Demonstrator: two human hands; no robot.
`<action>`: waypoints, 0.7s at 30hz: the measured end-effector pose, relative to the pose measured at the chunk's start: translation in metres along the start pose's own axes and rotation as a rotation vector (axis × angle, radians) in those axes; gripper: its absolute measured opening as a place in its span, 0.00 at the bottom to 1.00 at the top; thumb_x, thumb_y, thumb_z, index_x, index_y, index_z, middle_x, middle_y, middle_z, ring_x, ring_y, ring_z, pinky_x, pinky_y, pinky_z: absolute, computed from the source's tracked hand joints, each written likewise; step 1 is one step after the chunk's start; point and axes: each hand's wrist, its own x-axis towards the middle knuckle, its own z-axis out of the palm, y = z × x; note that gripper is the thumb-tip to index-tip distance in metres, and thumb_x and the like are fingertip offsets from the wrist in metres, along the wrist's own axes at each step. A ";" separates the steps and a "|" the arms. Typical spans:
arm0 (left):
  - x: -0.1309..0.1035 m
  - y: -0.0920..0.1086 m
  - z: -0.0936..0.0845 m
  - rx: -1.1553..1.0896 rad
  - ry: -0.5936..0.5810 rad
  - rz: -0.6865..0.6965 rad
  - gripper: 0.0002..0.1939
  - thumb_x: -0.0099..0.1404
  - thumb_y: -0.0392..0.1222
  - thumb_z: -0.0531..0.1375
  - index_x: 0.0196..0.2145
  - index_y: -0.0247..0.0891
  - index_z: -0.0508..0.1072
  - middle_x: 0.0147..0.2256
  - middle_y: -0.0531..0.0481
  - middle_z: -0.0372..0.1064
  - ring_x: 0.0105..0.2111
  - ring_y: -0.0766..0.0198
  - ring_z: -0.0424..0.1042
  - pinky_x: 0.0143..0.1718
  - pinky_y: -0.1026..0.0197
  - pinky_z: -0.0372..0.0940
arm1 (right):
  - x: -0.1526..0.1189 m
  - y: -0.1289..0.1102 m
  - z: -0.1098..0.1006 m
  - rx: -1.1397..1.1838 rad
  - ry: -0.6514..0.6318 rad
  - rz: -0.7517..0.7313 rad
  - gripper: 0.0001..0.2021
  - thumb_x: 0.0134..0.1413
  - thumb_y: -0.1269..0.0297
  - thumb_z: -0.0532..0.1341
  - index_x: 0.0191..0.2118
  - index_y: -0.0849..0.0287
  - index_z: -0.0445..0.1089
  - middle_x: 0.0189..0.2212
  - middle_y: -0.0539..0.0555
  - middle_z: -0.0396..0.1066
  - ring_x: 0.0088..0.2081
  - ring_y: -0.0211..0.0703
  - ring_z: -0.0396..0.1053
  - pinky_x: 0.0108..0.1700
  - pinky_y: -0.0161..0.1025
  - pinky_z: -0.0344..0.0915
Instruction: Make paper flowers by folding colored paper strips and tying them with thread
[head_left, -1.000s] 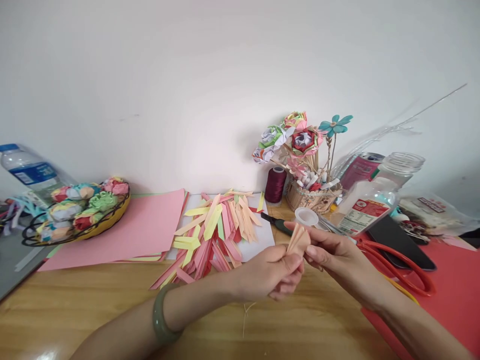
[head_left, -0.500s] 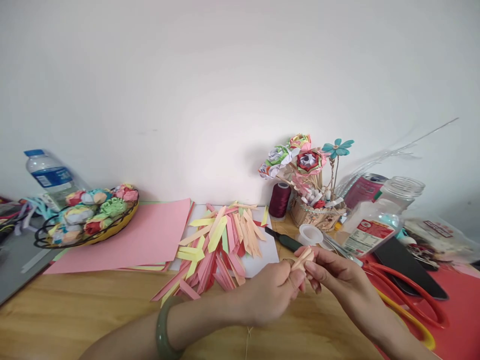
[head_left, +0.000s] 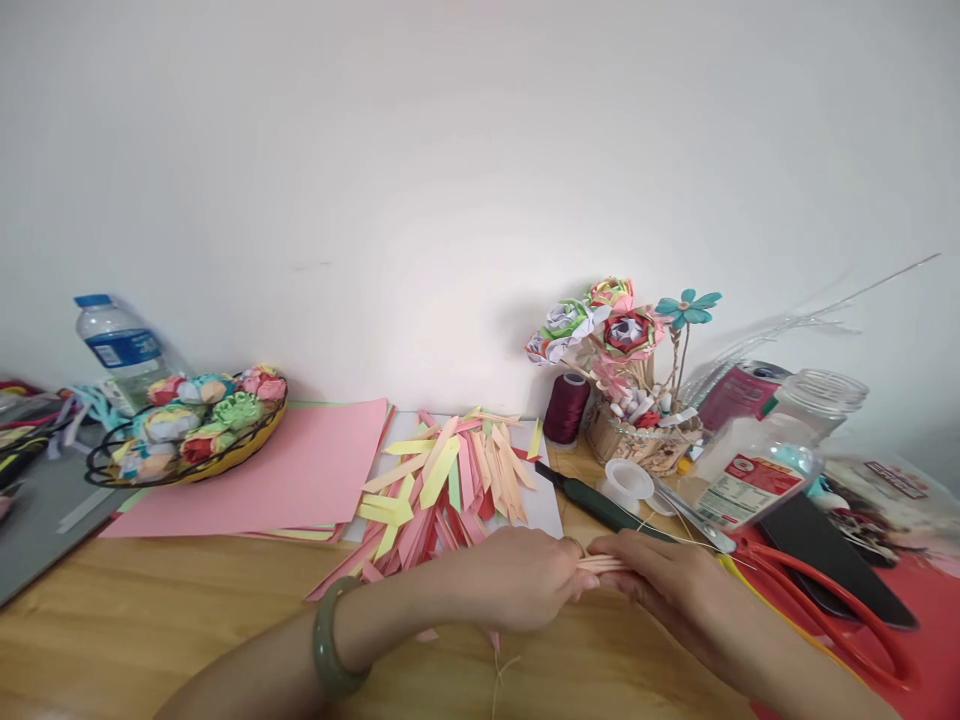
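Observation:
My left hand (head_left: 529, 580), with a green bangle (head_left: 334, 640) on its wrist, is closed on one end of some folded peach paper strips (head_left: 604, 564). The fingers of my right hand (head_left: 660, 585) are wrapped round the other end, so the strips lie level between the two hands. A thin pale thread (head_left: 679, 540) runs out over my right hand. Left of the hands, folded paper strips (head_left: 442, 480) in pink, yellow, peach and green lie piled on white paper (head_left: 551, 508).
A dark green knife (head_left: 600, 505), red-handled scissors (head_left: 832, 580) and a clear bottle (head_left: 750, 480) lie at the right. Behind stand a maroon thread spool (head_left: 566, 408) and a flower basket (head_left: 645, 445). Pink paper (head_left: 300, 480) and a ball-filled basket (head_left: 247, 450) are at left.
The peach strips have turned from slanting upward to lying level. My right hand has rolled palm-down over them, and thread now shows above it. The view has shifted slightly.

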 end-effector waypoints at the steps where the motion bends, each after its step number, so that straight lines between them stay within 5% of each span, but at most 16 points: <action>1: -0.001 0.000 -0.001 0.016 -0.023 0.011 0.23 0.64 0.51 0.38 0.39 0.33 0.64 0.30 0.41 0.70 0.29 0.56 0.69 0.23 0.62 0.56 | 0.000 -0.002 0.000 -0.001 -0.004 -0.009 0.13 0.60 0.63 0.47 0.40 0.54 0.68 0.32 0.53 0.72 0.31 0.39 0.70 0.32 0.34 0.66; 5: -0.003 -0.001 0.000 0.096 -0.023 0.044 0.22 0.64 0.49 0.40 0.41 0.32 0.64 0.29 0.40 0.70 0.27 0.54 0.70 0.21 0.61 0.56 | -0.004 -0.001 0.004 -0.049 -0.011 -0.009 0.13 0.60 0.64 0.46 0.38 0.55 0.67 0.28 0.52 0.71 0.28 0.38 0.69 0.30 0.34 0.64; 12: -0.001 0.002 0.011 0.243 0.158 0.066 0.12 0.61 0.36 0.44 0.36 0.32 0.65 0.28 0.42 0.70 0.25 0.54 0.71 0.22 0.60 0.58 | -0.004 0.005 0.010 -0.268 -0.038 0.024 0.13 0.60 0.66 0.45 0.32 0.57 0.65 0.26 0.52 0.69 0.26 0.40 0.68 0.27 0.36 0.63; 17: 0.002 0.002 0.007 0.253 0.108 0.031 0.09 0.58 0.34 0.47 0.31 0.33 0.66 0.29 0.42 0.71 0.27 0.55 0.72 0.23 0.61 0.59 | 0.003 0.003 0.014 -0.357 0.057 -0.093 0.11 0.58 0.69 0.47 0.43 0.55 0.64 0.47 0.57 0.66 0.46 0.45 0.66 0.44 0.43 0.65; 21: 0.001 0.003 0.002 0.229 0.094 0.024 0.09 0.57 0.32 0.48 0.30 0.33 0.67 0.28 0.44 0.71 0.27 0.55 0.72 0.23 0.61 0.59 | 0.002 0.006 0.020 -0.291 0.061 -0.115 0.12 0.57 0.72 0.47 0.42 0.57 0.64 0.36 0.55 0.71 0.36 0.41 0.71 0.36 0.36 0.68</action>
